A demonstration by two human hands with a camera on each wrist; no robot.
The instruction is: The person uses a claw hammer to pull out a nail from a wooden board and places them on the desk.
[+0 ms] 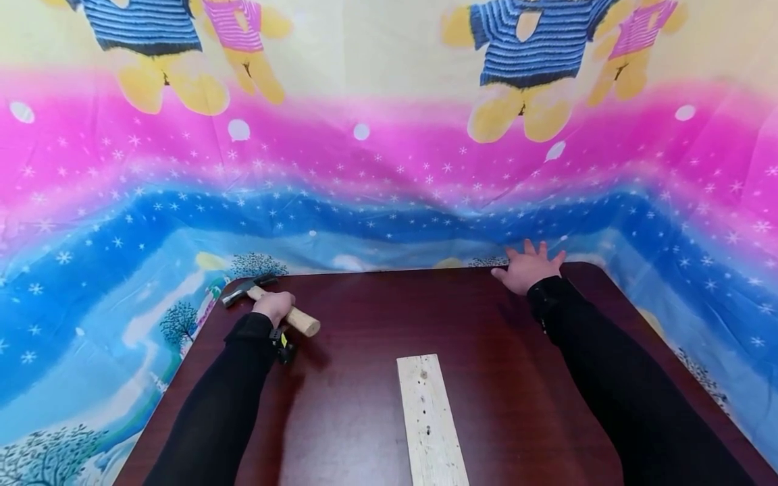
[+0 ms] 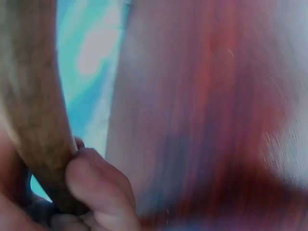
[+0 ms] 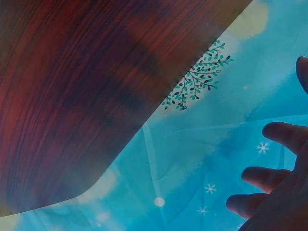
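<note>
A hammer (image 1: 302,321) with a wooden handle and a dark metal head is in my left hand (image 1: 275,307), above the table's far left corner. The fingers curl round the handle close to the head. In the left wrist view the wooden handle (image 2: 36,96) runs up past the blurred left hand (image 2: 103,190). My right hand (image 1: 527,268) is at the table's far right edge with its fingers spread, holding nothing. Its dark, separated fingers (image 3: 284,137) show against the cloth in the right wrist view. A pale wooden board (image 1: 428,418) with small dark holes lies on the table.
The dark red-brown table (image 1: 365,304) has rounded far corners. A printed cloth (image 1: 389,169) in pink and blue hangs behind it and along both sides, close to the edges. The board extends out of view at the bottom.
</note>
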